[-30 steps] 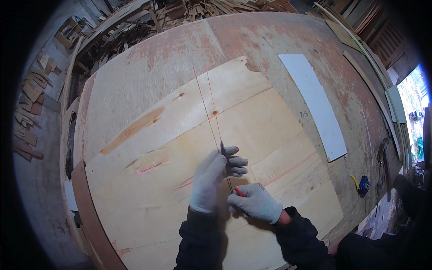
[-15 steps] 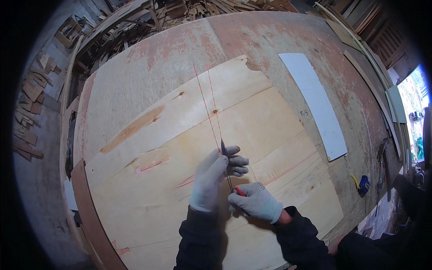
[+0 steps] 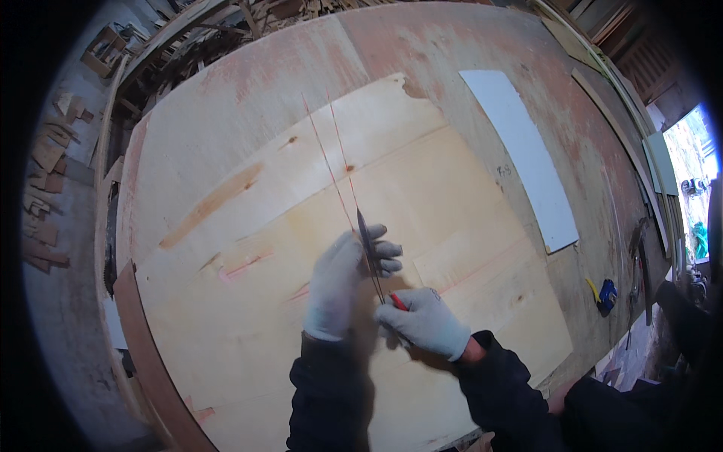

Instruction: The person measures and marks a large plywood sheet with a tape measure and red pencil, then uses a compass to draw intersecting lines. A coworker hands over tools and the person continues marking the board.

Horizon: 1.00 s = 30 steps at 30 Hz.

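Observation:
Both my hands wear pale grey gloves and are above a large light plywood sheet (image 3: pixel 422 203) on the workbench. My left hand (image 3: pixel 339 275) is closed around a thin, dark, pointed strip (image 3: pixel 365 235), its fingertips showing on the strip's right side. Two fine reddish lines (image 3: pixel 331 177) run up from the strip past the sheet's far edge; I cannot make out what they are. My right hand (image 3: pixel 429 324) pinches a red pencil-like stick (image 3: pixel 398 302) at the strip's lower end, where thin dark lines meet its fingertips. The stick's lower part is hidden.
A white curved panel (image 3: pixel 520 158) lies right of the sheet on the worn workbench (image 3: pixel 248 87). A blue and yellow tape measure (image 3: pixel 605 296) is near the right edge. A brown board (image 3: pixel 154 361) borders the left side. Wood scraps (image 3: pixel 49 177) line the left wall.
My view has shifted slightly, so the sheet and panel sit higher in the picture. My left hand has moved a little left with the strip, showing more of it; the right keeps its grip.

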Available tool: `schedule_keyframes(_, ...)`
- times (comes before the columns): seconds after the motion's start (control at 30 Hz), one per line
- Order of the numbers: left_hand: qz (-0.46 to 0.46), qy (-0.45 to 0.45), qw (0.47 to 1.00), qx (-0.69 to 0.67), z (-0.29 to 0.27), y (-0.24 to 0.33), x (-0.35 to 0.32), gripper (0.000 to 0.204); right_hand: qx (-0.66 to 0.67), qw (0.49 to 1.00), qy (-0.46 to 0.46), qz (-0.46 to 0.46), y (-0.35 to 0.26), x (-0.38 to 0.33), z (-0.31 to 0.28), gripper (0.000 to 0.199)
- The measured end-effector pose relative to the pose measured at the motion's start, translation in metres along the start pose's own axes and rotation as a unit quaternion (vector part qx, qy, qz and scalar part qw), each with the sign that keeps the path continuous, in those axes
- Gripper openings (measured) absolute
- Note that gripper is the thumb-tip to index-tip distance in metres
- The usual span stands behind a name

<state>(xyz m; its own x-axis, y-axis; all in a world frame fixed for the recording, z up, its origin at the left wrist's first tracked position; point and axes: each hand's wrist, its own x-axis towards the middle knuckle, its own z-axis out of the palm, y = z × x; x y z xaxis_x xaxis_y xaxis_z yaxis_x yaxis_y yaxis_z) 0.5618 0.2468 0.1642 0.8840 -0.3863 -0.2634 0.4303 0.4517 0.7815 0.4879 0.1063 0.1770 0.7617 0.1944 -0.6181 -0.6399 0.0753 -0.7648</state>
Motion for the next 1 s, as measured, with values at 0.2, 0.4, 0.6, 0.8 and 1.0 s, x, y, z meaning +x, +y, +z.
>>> schedule_keyframes(0.2, 0.007, 0.01, 1.0, 0.021, -0.009, -0.005, 0.005, 0.05, 0.025, 0.999, -0.024, 0.027, -0.001, -0.001, -0.004, 0.022)
schedule_keyframes(0.4, 0.004, 0.0, 0.999, 0.053, -0.014, -0.005, 0.007, 0.044, 0.028, 1.0, -0.009, -0.004, 0.001, 0.001, -0.005, 0.027)
schedule_keyframes(0.6, -0.006, -0.023, 0.999, 0.027, -0.015, -0.004, 0.005, 0.038, 0.02, 1.0, -0.014, -0.009, 0.001, 0.001, -0.006, 0.026)
schedule_keyframes(0.8, -0.011, -0.008, 0.998, 0.065, -0.009, 0.0, 0.003, 0.033, 0.039, 0.999, -0.023, -0.009, -0.001, -0.001, -0.005, 0.025)
schedule_keyframes(1.0, -0.016, -0.004, 0.997, 0.077, -0.007, 0.002, 0.002, 0.03, 0.019, 1.0, -0.019, -0.005, -0.004, -0.002, -0.005, 0.026)
